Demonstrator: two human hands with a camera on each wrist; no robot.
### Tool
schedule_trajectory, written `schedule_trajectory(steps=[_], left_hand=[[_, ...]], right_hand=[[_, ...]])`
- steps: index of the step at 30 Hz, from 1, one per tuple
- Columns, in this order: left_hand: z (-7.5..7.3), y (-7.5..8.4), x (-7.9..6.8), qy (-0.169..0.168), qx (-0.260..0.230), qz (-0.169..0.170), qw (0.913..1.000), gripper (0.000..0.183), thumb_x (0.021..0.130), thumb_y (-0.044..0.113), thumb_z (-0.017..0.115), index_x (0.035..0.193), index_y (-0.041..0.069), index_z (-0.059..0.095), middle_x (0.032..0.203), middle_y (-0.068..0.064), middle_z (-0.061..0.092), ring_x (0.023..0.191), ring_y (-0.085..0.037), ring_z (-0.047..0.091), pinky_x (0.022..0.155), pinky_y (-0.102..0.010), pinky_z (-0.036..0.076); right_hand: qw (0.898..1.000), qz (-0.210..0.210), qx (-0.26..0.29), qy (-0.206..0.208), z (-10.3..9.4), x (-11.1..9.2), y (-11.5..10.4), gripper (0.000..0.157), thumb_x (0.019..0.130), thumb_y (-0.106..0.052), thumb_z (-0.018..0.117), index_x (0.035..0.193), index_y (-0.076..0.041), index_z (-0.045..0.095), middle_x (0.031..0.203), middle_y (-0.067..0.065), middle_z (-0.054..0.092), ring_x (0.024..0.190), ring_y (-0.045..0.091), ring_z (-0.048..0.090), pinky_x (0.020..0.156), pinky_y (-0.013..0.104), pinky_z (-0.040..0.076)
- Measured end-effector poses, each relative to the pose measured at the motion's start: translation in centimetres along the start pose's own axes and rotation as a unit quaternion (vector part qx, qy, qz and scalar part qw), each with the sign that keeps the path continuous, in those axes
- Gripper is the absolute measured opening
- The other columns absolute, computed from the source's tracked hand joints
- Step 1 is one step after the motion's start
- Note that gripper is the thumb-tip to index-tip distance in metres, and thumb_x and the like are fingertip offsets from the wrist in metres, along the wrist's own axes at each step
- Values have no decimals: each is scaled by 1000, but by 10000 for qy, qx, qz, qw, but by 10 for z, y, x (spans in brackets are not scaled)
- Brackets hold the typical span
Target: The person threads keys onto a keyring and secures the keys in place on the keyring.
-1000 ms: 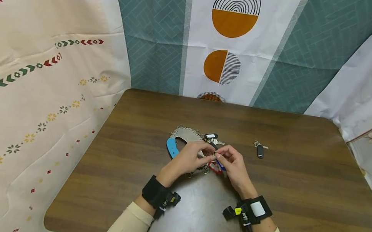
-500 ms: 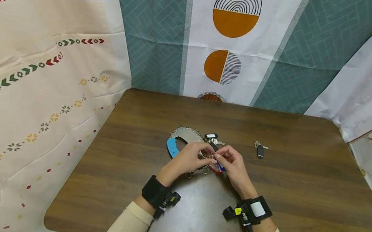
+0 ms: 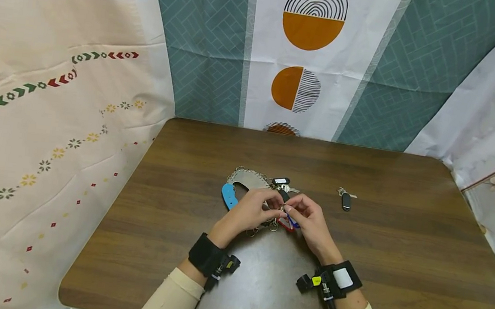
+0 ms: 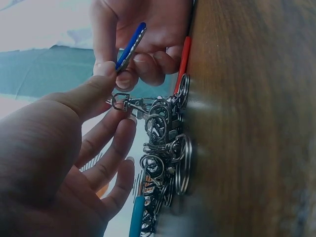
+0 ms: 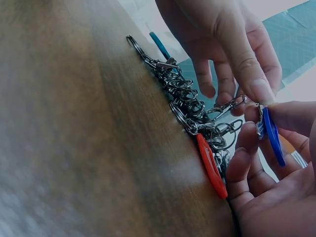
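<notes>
My left hand point(image 3: 251, 210) pinches a small metal ring point(image 4: 118, 101) with a clasp, joined to the chain with several split rings point(image 4: 158, 126). Close against it, my right hand point(image 3: 310, 225) pinches a blue key tag point(image 5: 273, 136) with a toothed metal key beside it; the thumbs and fingertips of both hands meet there. Whether ring and key tag are linked is hidden by the fingers. Beneath the hands a red key tag point(image 5: 211, 165) lies on the table. A curved grey piece with a light-blue part point(image 3: 229, 196) lies by the left hand.
Behind the hands lies a black key tag point(image 3: 281, 181) with a white label and keys. Another black key tag point(image 3: 346, 201) with a key lies to the right on the wooden table point(image 3: 404, 235). Patterned cloths hang behind and at the sides.
Both hands stay in nearly the same place. The fingertips shift slightly round the ring and the blue key tag, which now shows a little less beside the right hand.
</notes>
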State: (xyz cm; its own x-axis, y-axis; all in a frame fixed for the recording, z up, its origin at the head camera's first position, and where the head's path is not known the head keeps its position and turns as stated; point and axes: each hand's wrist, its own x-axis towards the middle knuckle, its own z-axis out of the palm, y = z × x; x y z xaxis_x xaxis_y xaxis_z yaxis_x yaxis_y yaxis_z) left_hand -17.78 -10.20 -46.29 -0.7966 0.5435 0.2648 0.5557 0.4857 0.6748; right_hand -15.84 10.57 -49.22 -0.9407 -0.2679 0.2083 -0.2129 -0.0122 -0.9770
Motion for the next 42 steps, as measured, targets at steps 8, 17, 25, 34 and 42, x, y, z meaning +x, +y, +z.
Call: schedule_trajectory(steps=[8, 17, 25, 34, 42], left_hand=[[2, -2, 1, 72, 16, -115, 9999, 22, 92, 36, 77, 103, 18, 72, 92, 6, 68, 83, -4, 61, 75, -26, 57], [3, -5, 1, -116, -112, -40, 9999, 22, 92, 29, 77, 109, 18, 69, 90, 6, 66, 80, -4, 60, 74, -24, 55], [3, -5, 0, -62, -19, -74, 10000, 20, 92, 33, 78, 103, 18, 70, 87, 5, 67, 78, -4, 60, 71, -23, 53], [4, -6, -1, 36, 39, 15, 10000, 23, 93, 42, 74, 96, 19, 70, 87, 6, 66, 77, -4, 60, 69, -22, 54], [3, -5, 1, -62, -174, -66, 9998, 23, 92, 34, 78, 107, 18, 70, 90, 5, 67, 81, -4, 61, 74, -24, 55]], right_hand=[[10000, -1, 42, -33, 0, 0, 0, 18, 103, -7, 62, 109, 10, 59, 92, 3, 69, 84, 16, 62, 73, 21, 52], [10000, 17, 41, 42, 0, 0, 2, 18, 103, -6, 61, 111, 10, 57, 91, 5, 65, 82, 16, 60, 71, 21, 50], [9999, 99, -55, -55, 0, -1, 2, 17, 102, -10, 63, 108, 6, 60, 91, 4, 69, 81, 18, 60, 70, 21, 50], [9998, -39, 73, -194, 1, -2, -1, 13, 102, -6, 63, 107, 6, 61, 93, 1, 72, 85, 17, 64, 73, 23, 52], [10000, -33, 64, -58, 1, -2, -3, 14, 102, -4, 62, 107, 9, 60, 89, 1, 68, 81, 15, 61, 71, 21, 51]])
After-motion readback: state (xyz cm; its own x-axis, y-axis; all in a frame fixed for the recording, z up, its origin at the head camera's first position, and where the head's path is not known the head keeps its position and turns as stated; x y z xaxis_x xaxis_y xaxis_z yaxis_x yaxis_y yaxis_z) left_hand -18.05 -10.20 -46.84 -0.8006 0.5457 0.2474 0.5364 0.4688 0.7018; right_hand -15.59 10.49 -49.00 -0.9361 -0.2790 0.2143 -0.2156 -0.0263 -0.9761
